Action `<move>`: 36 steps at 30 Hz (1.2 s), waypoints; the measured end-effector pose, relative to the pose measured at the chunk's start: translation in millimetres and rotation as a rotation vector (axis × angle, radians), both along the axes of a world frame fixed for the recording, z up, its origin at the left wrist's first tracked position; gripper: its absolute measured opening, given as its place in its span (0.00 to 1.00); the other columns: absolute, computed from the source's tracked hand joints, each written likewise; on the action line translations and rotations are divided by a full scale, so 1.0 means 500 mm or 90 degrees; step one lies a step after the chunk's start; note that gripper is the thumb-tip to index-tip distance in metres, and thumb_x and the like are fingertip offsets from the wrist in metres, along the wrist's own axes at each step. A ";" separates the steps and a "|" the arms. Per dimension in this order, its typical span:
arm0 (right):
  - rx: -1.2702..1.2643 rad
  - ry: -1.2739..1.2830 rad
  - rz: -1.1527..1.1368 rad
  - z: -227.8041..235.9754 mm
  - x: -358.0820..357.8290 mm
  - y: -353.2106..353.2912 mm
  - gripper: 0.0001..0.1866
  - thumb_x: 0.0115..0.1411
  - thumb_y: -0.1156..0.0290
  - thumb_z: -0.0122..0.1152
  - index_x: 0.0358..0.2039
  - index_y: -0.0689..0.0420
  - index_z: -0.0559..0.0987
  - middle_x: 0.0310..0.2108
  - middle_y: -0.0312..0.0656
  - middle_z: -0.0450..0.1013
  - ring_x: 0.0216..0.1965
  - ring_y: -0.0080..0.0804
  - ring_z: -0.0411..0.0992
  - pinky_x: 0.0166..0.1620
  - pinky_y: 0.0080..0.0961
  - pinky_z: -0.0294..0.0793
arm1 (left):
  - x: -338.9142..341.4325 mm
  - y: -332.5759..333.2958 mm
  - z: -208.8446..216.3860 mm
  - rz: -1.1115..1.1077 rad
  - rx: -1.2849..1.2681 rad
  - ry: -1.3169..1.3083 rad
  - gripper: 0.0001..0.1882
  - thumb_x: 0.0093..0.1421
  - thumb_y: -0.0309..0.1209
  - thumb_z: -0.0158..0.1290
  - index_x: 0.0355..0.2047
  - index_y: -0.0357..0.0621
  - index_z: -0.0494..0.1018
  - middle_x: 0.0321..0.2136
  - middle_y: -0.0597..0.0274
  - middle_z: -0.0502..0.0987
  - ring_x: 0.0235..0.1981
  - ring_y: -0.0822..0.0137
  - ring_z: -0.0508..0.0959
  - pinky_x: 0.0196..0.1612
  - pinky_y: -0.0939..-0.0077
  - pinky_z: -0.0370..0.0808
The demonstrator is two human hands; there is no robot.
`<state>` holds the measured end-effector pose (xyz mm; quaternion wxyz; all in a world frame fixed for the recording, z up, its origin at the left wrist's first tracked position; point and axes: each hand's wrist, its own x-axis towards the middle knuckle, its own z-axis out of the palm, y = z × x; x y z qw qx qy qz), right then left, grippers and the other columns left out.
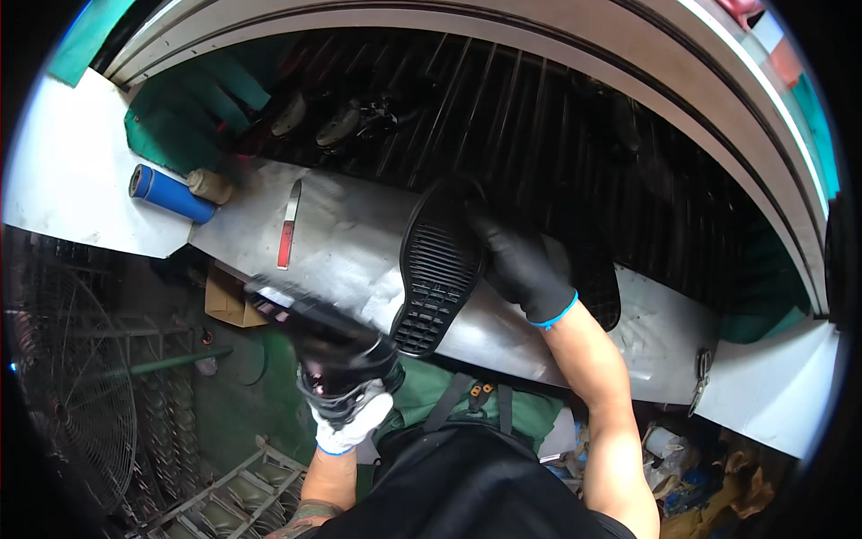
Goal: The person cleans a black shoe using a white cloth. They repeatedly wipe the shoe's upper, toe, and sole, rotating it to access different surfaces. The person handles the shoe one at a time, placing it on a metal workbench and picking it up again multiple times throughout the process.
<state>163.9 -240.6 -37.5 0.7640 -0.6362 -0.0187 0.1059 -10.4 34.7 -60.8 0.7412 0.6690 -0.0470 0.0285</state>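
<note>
Two broad surfaces: dark bed of rods point(503, 99) on the far side, metal counter point(346, 216) nearer. Dark boot point(339, 349) at the counter's near edge, left of centre, tilted toward far left. Black ribbed sole point(438, 269) faces up mid-counter, just right of the boot; second dark sole point(600, 283) farther right. Right hand point(519, 260), black glove, lies against the ribbed sole's right side; cannot tell whether its grip is closed, fingers lost against black. Left hand point(356, 420), white glove, grip clamped on the boot's near end. Blue roll point(171, 193) far left; red-handled blade point(287, 229) lies right of it. Step in hand, my judgement: handling footwear piece by piece; next move calls for keeping the boot clear of the ribbed sole. Boot blurred, detail unreadable; second sole partly behind right hand and wrist.
</note>
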 end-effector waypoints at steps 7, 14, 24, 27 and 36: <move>0.158 -0.024 0.006 0.047 -0.057 -0.033 0.35 0.68 0.66 0.68 0.72 0.60 0.66 0.65 0.45 0.72 0.62 0.34 0.71 0.67 0.34 0.69 | -0.006 -0.029 -0.008 -0.014 0.261 -0.068 0.59 0.52 0.24 0.73 0.76 0.30 0.46 0.68 0.43 0.66 0.65 0.52 0.74 0.66 0.58 0.72; 0.191 -0.323 0.138 0.043 -0.074 -0.044 0.54 0.46 0.76 0.87 0.72 0.54 0.65 0.71 0.50 0.65 0.72 0.40 0.64 0.72 0.41 0.66 | 0.021 -0.082 0.035 -0.022 0.464 -0.121 0.49 0.46 0.25 0.73 0.67 0.27 0.61 0.49 0.45 0.81 0.47 0.57 0.84 0.54 0.64 0.79; 0.205 -0.301 0.150 0.041 -0.083 -0.052 0.48 0.48 0.77 0.85 0.68 0.57 0.69 0.70 0.51 0.67 0.67 0.40 0.70 0.69 0.40 0.71 | 0.048 -0.128 0.082 -0.013 0.450 -0.122 0.42 0.46 0.22 0.71 0.63 0.35 0.68 0.46 0.52 0.81 0.43 0.62 0.83 0.50 0.68 0.79; 0.189 -0.284 0.156 0.045 -0.080 -0.052 0.47 0.48 0.77 0.85 0.67 0.57 0.69 0.69 0.52 0.68 0.67 0.40 0.70 0.69 0.40 0.71 | 0.048 -0.125 0.079 -0.011 0.467 -0.120 0.42 0.46 0.23 0.71 0.62 0.34 0.68 0.46 0.53 0.81 0.43 0.62 0.82 0.50 0.69 0.79; 0.220 -0.288 0.141 0.045 -0.080 -0.047 0.44 0.49 0.78 0.84 0.66 0.58 0.72 0.69 0.51 0.69 0.67 0.40 0.70 0.70 0.39 0.71 | 0.042 -0.132 0.089 -0.004 0.430 -0.049 0.37 0.49 0.27 0.74 0.59 0.32 0.73 0.50 0.47 0.80 0.48 0.51 0.83 0.53 0.63 0.78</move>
